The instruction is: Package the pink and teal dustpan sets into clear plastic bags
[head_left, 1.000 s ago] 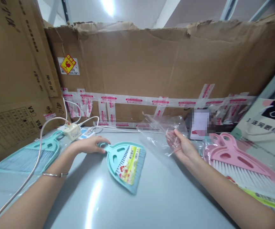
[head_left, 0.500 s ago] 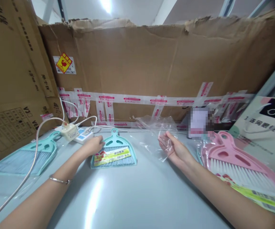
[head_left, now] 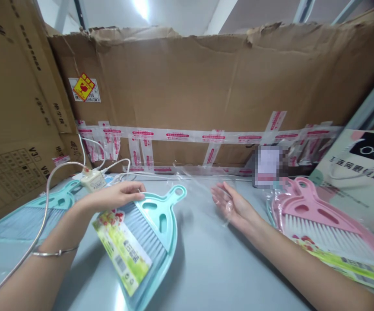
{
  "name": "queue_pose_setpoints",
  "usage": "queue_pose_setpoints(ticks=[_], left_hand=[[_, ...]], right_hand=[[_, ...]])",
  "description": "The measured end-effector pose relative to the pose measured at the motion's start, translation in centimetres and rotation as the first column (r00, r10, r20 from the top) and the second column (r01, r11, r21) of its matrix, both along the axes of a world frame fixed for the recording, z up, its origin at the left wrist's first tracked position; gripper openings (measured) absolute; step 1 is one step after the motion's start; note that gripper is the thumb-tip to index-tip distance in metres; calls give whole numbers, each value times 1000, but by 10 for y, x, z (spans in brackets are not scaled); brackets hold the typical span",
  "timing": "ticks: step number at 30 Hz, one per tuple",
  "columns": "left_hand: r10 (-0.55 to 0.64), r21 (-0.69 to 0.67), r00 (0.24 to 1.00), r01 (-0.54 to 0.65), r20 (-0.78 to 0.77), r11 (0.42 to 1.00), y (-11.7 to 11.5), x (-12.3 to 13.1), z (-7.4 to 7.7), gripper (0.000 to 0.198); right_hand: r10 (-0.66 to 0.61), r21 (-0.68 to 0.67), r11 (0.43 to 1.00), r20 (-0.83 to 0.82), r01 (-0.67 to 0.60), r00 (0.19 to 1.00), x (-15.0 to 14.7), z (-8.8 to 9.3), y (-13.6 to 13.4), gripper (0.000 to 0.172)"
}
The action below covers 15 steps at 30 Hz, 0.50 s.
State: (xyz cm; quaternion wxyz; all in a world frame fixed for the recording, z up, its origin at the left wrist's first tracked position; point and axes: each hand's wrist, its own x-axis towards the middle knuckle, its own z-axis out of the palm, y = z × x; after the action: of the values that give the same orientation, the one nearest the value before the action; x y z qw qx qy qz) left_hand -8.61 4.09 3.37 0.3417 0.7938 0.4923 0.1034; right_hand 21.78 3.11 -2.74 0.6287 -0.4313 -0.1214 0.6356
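Observation:
My left hand grips a teal brush-and-dustpan set by its upper edge and holds it tilted above the grey table. The set's handle points to the far right, and a yellow-green label runs across its bristles. My right hand lies palm up, fingers stretched out, under a clear plastic bag that is draped flat over it and the table behind.
A second teal set lies at the left under a white cable and a power strip. Pink sets in plastic are stacked at the right, beside a printed carton. Taped cardboard walls close the back and left.
My left hand has lifted and swung the teal set round, so its handle now points right and it has come nearer to me. The bag has flattened, and my right hand has opened out.

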Motion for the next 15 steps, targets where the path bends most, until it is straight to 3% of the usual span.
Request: queue_pose_setpoints(ticks=[5,9,15], left_hand=[[-57,-16,998,57,-29,998,-3,14,-4,32],[12,-104,998,-6,56,995,-1,15,-8,33],[96,-137,993,-85,75,987,6,23,-27,31]], right_hand=[[-1,1,1000,29,1,1000,-6,-1,-3,19],[37,-6,999,37,-36,999,-8,-6,-4,19],[155,-16,988,28,-154,988,-13,-11,-8,15]])
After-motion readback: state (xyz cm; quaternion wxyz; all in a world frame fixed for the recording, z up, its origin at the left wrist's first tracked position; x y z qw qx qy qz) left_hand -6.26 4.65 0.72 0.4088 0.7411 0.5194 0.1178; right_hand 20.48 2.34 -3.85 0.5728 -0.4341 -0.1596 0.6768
